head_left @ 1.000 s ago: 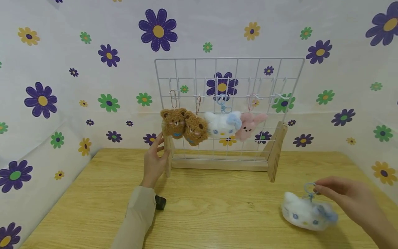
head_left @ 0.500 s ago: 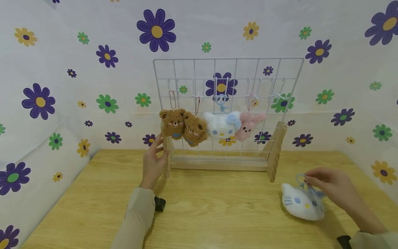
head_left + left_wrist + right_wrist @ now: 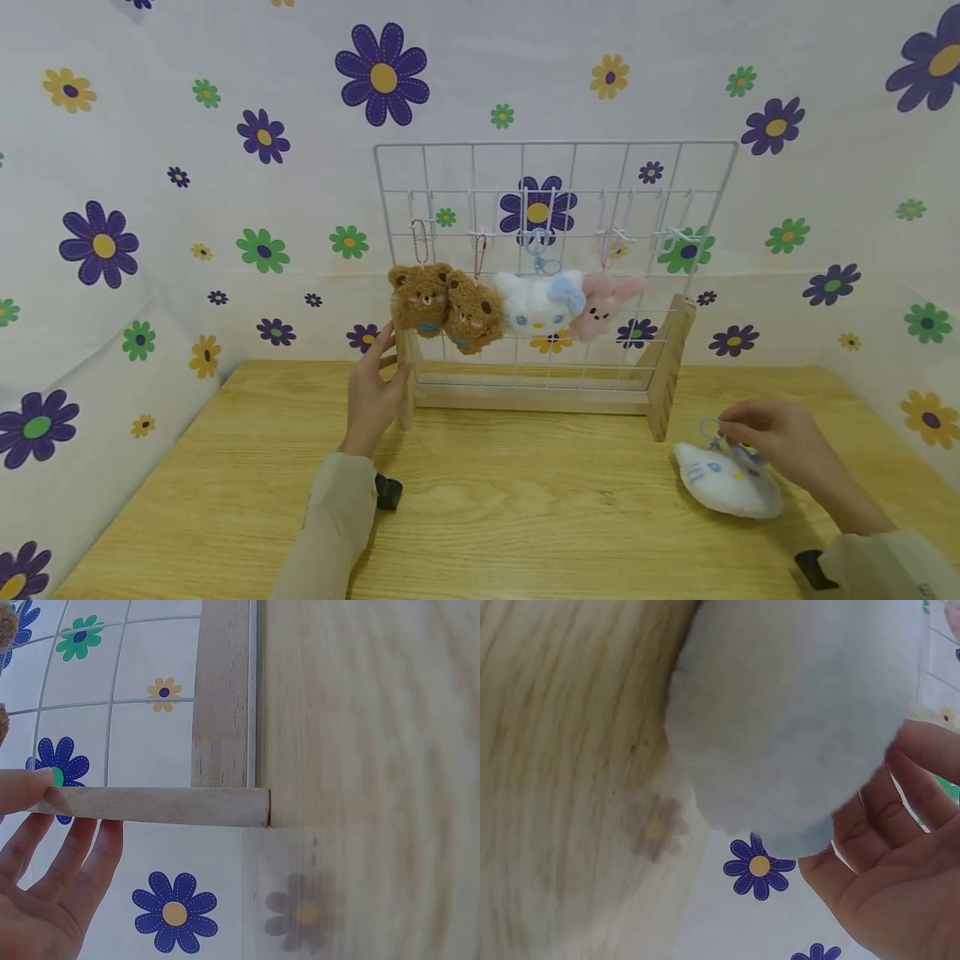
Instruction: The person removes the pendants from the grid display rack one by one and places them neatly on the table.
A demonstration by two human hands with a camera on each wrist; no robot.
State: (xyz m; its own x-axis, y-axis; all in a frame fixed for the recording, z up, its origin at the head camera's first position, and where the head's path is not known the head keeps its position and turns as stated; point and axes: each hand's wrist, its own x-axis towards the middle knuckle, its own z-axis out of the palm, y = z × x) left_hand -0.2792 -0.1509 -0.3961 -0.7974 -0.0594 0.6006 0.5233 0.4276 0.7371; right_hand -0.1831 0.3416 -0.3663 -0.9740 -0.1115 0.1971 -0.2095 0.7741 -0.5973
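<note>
My left hand (image 3: 373,404) holds the left wooden leg (image 3: 157,806) of a white wire grid rack (image 3: 525,363), thumb on one side and fingers on the other. At the right, my right hand (image 3: 780,437) pinches the pale blue ring (image 3: 709,427) of a white cat plush keychain (image 3: 731,492), which hangs tilted close to the table. The right wrist view shows the plush's white body (image 3: 787,712) large, with the fingers beside it. On the rack hang two brown bear plush keychains (image 3: 422,300), a similar white cat plush (image 3: 528,304) and a pink plush (image 3: 600,308).
White hooks (image 3: 678,235) stick out from the grid, at the right too. The rack's right wooden leg (image 3: 670,371) stands on the wood-grain table (image 3: 525,517). Behind it is a flower-printed backdrop (image 3: 300,75). Black straps (image 3: 387,493) sit at both wrists.
My right hand has moved left and slightly up with the white cat plush keychain, whose face has turned and tipped. My left hand stays on the rack's leg.
</note>
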